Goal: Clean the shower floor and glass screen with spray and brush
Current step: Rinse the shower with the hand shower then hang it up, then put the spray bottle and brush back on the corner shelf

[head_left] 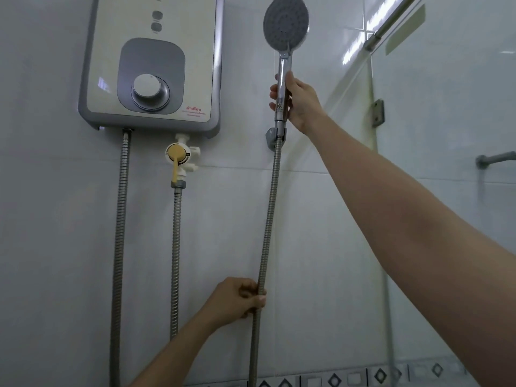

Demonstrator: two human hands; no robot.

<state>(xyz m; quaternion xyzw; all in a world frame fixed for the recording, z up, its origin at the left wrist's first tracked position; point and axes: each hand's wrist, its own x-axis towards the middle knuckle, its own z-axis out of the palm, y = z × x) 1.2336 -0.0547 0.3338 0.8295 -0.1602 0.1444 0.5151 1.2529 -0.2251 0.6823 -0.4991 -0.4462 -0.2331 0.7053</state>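
Glass screen (446, 191) stands to the right of both hands, behind the raised right forearm and clear of contact with either hand. Its metal top rail (391, 22) runs up and to the right of the right hand.

Right hand (300, 100) is raised high, fingers and thumb curled round the chrome handle (282, 90) of the shower head (286, 22), whose round face sits directly above that hand. The handle's lower end meets the wall bracket (275, 136) just below the right hand; whether it is seated there cannot be told.

Left hand (238, 298) is held low, well apart from the right hand, fingers wrapped round the metal hose (268, 219) that hangs from the handle.

Water heater (150, 62) is mounted on the tiled wall (55, 219) to the left of the right hand. A valve with a yellow lever (178, 159) sits beneath it, above and left of the left hand.
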